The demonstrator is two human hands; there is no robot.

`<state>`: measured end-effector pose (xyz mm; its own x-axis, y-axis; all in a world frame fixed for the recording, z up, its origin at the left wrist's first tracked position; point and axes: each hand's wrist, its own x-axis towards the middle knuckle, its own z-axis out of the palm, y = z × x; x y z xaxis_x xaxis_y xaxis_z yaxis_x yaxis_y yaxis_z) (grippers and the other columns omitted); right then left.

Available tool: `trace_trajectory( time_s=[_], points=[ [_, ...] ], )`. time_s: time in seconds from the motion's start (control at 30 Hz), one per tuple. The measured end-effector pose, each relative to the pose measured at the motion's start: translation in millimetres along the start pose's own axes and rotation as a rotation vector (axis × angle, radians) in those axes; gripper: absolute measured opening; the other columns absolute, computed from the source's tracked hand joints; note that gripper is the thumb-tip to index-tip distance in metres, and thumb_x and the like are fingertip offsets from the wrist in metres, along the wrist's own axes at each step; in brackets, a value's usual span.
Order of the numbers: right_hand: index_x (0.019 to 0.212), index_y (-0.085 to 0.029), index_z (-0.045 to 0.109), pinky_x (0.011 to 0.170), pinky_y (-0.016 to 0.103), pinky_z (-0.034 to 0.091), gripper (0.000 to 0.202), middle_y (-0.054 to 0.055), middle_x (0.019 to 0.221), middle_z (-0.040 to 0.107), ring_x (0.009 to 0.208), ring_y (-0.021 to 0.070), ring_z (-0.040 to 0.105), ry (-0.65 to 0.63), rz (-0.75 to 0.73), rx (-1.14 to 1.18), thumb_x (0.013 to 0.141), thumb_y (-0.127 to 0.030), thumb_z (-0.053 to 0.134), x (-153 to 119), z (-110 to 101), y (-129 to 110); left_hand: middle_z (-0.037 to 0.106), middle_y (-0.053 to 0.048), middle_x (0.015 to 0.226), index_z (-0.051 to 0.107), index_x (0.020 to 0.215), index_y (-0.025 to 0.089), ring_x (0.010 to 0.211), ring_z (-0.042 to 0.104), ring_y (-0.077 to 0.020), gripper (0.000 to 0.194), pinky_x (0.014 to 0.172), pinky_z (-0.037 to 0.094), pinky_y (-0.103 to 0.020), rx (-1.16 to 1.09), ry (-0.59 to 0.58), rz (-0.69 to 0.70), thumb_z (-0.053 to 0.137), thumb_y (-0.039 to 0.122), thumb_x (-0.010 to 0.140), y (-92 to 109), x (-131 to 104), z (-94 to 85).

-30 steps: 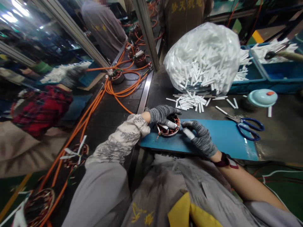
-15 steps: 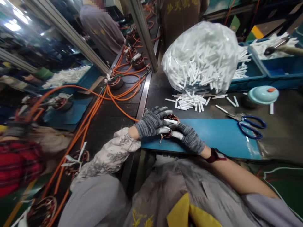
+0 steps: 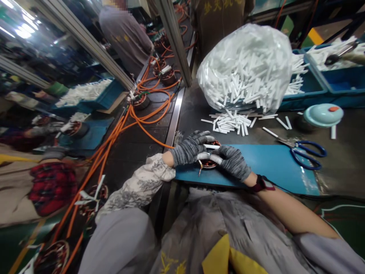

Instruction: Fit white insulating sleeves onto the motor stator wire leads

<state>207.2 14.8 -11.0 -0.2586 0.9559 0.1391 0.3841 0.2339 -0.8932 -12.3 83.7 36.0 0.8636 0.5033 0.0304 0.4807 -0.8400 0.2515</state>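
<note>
A round motor stator with copper windings (image 3: 210, 164) lies on the blue mat (image 3: 262, 163), partly hidden under both hands. My left hand (image 3: 189, 150), in a grey glove with white fingertips, grips it from the left, fingers over the far side and thumb nearer. A white sleeve tube (image 3: 211, 146) spans the gap between the hands above the windings. From the right, my gloved right hand (image 3: 234, 163) pinches at the tube's right end, its thumb close to my left thumb. Short lead ends (image 3: 200, 167) stick out at the stator's near left.
A clear bag of white tubes (image 3: 245, 68) stands behind loose tubes (image 3: 232, 123). Blue-handled scissors (image 3: 308, 154) and a pale-blue lidded container (image 3: 323, 115) are at right. Orange cables (image 3: 114, 133) and further stators (image 3: 139, 101) occupy the left. Co-workers (image 3: 125, 38) stand beyond.
The view has shifted slightly, so the bench appears a little further right. My hands stay at the stator, with the white tube still between them. At far left a co-worker's red-checked sleeve has moved.
</note>
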Motion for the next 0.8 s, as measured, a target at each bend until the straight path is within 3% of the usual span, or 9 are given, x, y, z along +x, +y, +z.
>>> trace_trajectory(
  time_s=[0.13,0.2,0.33,0.43,0.5,0.57,0.67,0.73,0.8],
  points=[
    [0.104,-0.025,0.074,0.081,0.037,0.055,0.026,0.004,0.097,0.077,0.084,0.0205,0.069,0.013,-0.065,-0.017,0.093,-0.046,0.067,-4.7,-5.0,2.8,0.054,-0.009,0.152,0.072,0.122,0.025,0.149,0.039,-0.0329,0.034,0.125,0.024,-0.059,0.111,-0.044,0.051,0.061,0.045,0.097,17.5,17.1,0.5],
    [0.109,-0.023,0.069,0.077,0.035,0.057,0.031,0.005,0.098,0.075,0.081,0.0195,0.067,0.027,-0.072,0.044,0.090,-0.047,0.070,-8.5,-12.6,7.2,0.054,-0.012,0.151,0.066,0.133,0.024,0.148,0.039,-0.0328,0.042,0.124,0.026,-0.059,0.115,-0.052,0.061,0.062,0.044,0.096,27.7,30.4,5.3],
    [0.106,-0.022,0.068,0.079,0.037,0.058,0.027,0.006,0.096,0.074,0.084,0.0214,0.069,0.035,-0.051,-0.018,0.091,-0.044,0.066,-19.7,-45.4,24.1,0.055,-0.015,0.149,0.069,0.128,0.022,0.142,0.047,-0.0345,0.047,0.119,0.036,-0.055,-0.008,-0.028,0.061,0.071,0.048,0.089,25.4,40.7,6.3],
    [0.105,-0.022,0.073,0.087,0.044,0.055,0.029,0.009,0.102,0.074,0.092,0.0268,0.069,0.136,0.017,-0.374,0.094,-0.044,0.058,-25.1,-86.8,42.3,0.056,-0.016,0.149,0.051,0.149,0.024,0.134,0.056,-0.0346,0.095,0.113,0.044,-0.051,-0.214,-0.031,0.062,0.086,0.061,0.068,0.7,17.5,-3.5],
    [0.105,-0.021,0.076,0.088,0.048,0.052,0.032,0.013,0.106,0.072,0.095,0.0317,0.067,0.220,0.125,-0.688,0.093,-0.044,0.057,-23.3,-115.4,54.7,0.054,-0.018,0.151,0.040,0.156,0.026,0.137,0.053,-0.0376,0.115,0.116,0.038,-0.053,-0.244,-0.086,0.093,0.089,0.065,0.059,-15.5,-4.9,-6.4],
    [0.105,-0.018,0.077,0.086,0.050,0.051,0.034,0.017,0.108,0.071,0.098,0.0356,0.065,0.241,0.257,-0.925,0.092,-0.044,0.059,-16.2,-137.6,65.6,0.050,-0.018,0.154,0.043,0.155,0.028,0.143,0.046,-0.0400,0.103,0.122,0.022,-0.061,-0.179,-0.093,0.079,0.085,0.062,0.068,-22.5,-23.6,-2.3],
    [0.097,-0.014,0.076,0.084,0.049,0.050,0.031,0.021,0.106,0.070,0.102,0.0374,0.063,0.183,0.375,-1.097,0.093,-0.039,0.059,0.4,-152.1,76.2,0.053,-0.013,0.153,0.040,0.156,0.030,0.145,0.045,-0.0348,0.074,0.124,-0.004,-0.064,-0.002,-0.025,-0.003,0.068,0.049,0.090,-11.2,-36.8,13.7],
    [0.089,-0.012,0.074,0.085,0.049,0.050,0.027,0.021,0.102,0.070,0.102,0.0369,0.064,0.167,0.380,-1.098,0.093,-0.034,0.058,9.5,-149.9,77.5,0.057,-0.012,0.150,0.038,0.158,0.029,0.139,0.052,-0.0329,0.070,0.124,-0.009,-0.063,0.083,0.041,-0.068,0.062,0.049,0.095,4.9,-35.3,26.1],
    [0.089,-0.013,0.072,0.084,0.048,0.051,0.025,0.020,0.095,0.071,0.096,0.0354,0.066,0.236,0.355,-0.954,0.091,-0.034,0.058,12.1,-140.6,73.1,0.060,-0.014,0.146,0.039,0.158,0.026,0.131,0.059,-0.0338,0.075,0.126,-0.004,-0.061,0.139,0.113,-0.162,0.062,0.057,0.093,20.4,-27.4,37.0]
  ],
)
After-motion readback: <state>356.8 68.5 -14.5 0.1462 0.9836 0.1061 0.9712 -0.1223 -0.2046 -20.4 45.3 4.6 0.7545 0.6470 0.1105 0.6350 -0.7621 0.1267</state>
